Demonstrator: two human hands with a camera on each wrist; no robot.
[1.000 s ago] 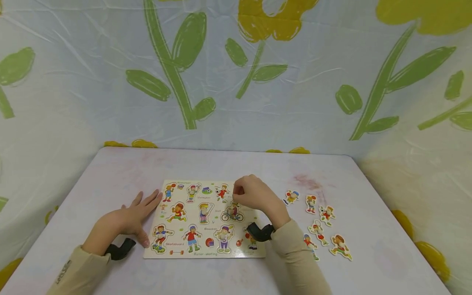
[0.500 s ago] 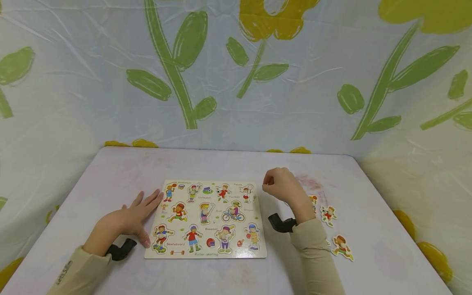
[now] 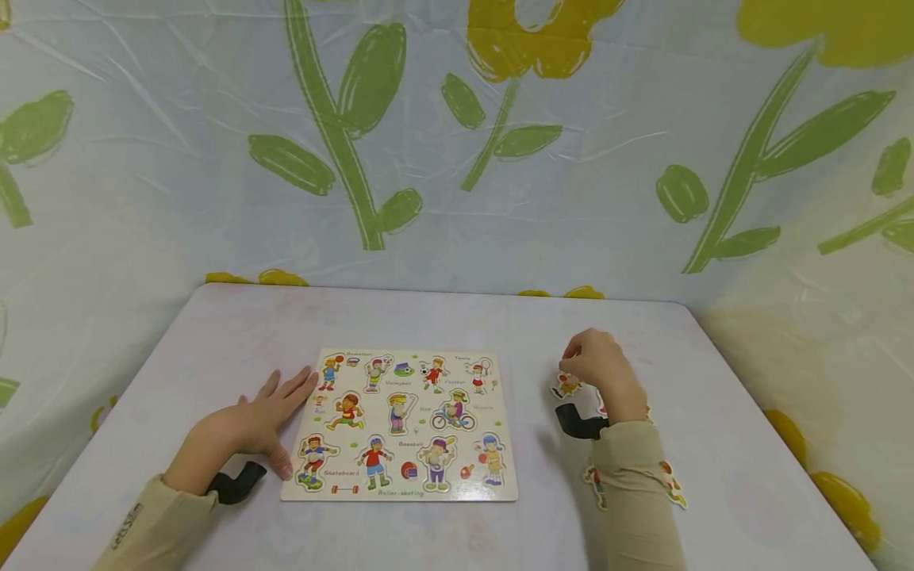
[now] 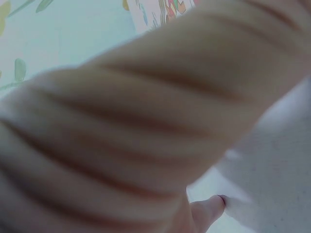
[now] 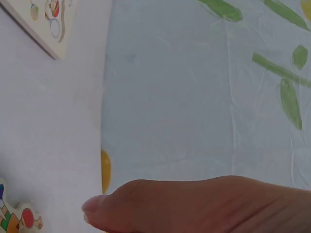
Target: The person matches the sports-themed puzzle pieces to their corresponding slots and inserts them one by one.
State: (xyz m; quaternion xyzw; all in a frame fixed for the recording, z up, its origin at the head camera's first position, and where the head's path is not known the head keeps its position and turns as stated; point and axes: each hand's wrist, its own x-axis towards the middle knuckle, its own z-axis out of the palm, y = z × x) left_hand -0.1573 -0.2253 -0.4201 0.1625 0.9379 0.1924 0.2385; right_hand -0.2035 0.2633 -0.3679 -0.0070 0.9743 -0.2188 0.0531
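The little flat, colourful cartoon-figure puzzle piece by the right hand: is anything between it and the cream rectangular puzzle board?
Nothing visible: in the head view, only pale tabletop lies between the flat cartoon-figure piece by the right hand and the cream rectangular board.

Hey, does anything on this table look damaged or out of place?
No damage stands out. The board lies flat, the left hand at its edge. The only untidy part is the loose pieces to its right, scattered at mixed angles and partly hidden by the right hand and sleeve.
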